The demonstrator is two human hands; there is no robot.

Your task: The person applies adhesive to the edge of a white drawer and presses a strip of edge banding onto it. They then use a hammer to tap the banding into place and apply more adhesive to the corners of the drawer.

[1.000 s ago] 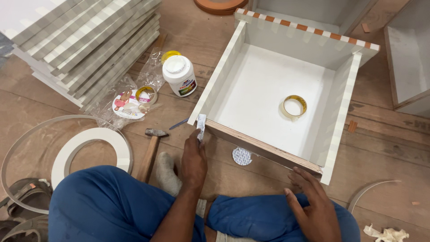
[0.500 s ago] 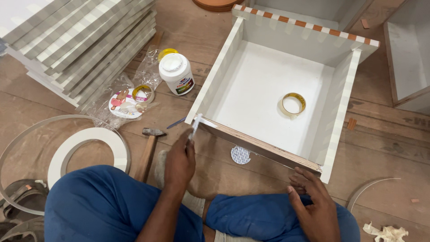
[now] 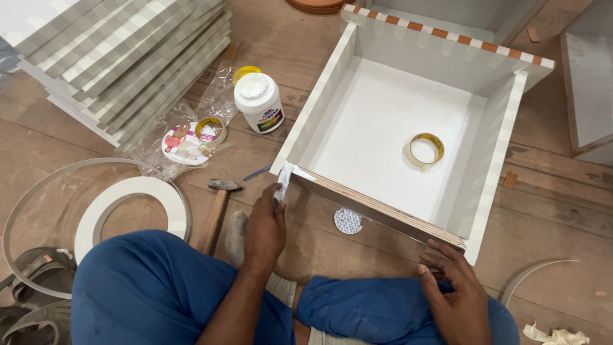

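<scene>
Sitting on the floor, blue-trousered legs nearest the camera. Left hand (image 3: 265,227) is closed around a small pale strip (image 3: 283,182), fingers pinched on it, pressing it against the near-left corner of the box (image 3: 511,153). Right hand (image 3: 453,291) is loosely open, fingertips resting at the box's near-right corner, holding nothing. The box lies open-side-up in front of the knees. Its near edge (image 3: 377,204) shows bare plywood layers along nearly its whole run; only the corner under the left hand carries white covering. Left, right and far rims look white or banded already, so I judge the near edge as the part left to cover, with the work just starting at its left end. Just left of the left hand: a hammer (image 3: 216,207) on the floor, and a white ring (image 3: 128,204) beyond the knee. A small round patterned disc (image 3: 348,220) lies beside the near edge. Inside the box, a tape roll (image 3: 425,150), untouched. Farther left: a white bottle (image 3: 258,102), a clear packet (image 3: 185,140) of small parts, and a stack of panels (image 3: 121,57) at the far left.
</scene>
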